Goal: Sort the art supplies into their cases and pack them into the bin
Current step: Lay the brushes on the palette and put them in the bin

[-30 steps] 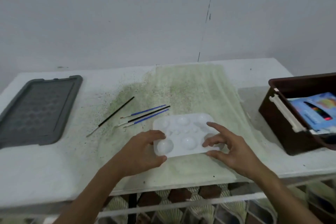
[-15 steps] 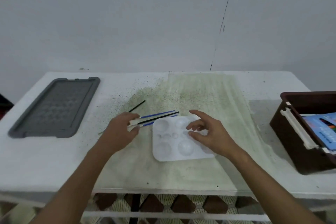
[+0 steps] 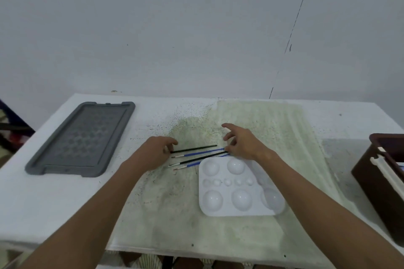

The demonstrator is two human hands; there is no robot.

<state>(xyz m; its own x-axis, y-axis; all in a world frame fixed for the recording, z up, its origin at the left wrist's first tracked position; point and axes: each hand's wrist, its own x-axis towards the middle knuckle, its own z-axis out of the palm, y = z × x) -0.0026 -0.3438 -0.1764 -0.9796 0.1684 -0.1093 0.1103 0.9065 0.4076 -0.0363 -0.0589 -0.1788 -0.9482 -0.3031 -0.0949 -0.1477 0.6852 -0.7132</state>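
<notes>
Grey lid [image 3: 80, 140] lay flat at far left of tabletop [image 3: 54, 199], near its left edge, bare white surface in front of it and between it and the hands. Left hand [image 3: 153, 153] hung curled over left ends of the brushes [image 3: 196, 155], fingertips at the top black one; whether pinching it, cannot tell. Four thin brushes lay side by side, two black, two blue, running left to right, slightly fanned. Right hand [image 3: 242, 142] spread wide over their right ends, fingers loose, gripping nothing visible. White palette [image 3: 238, 188] sat flat just in front of the brushes, its far edge overlapping the nearest blue one, near edge close to tabletop's front rim. Stained green patch ran open to the right. Brown bin [image 3: 376, 177] stood at right edge, partly cut off.
</notes>
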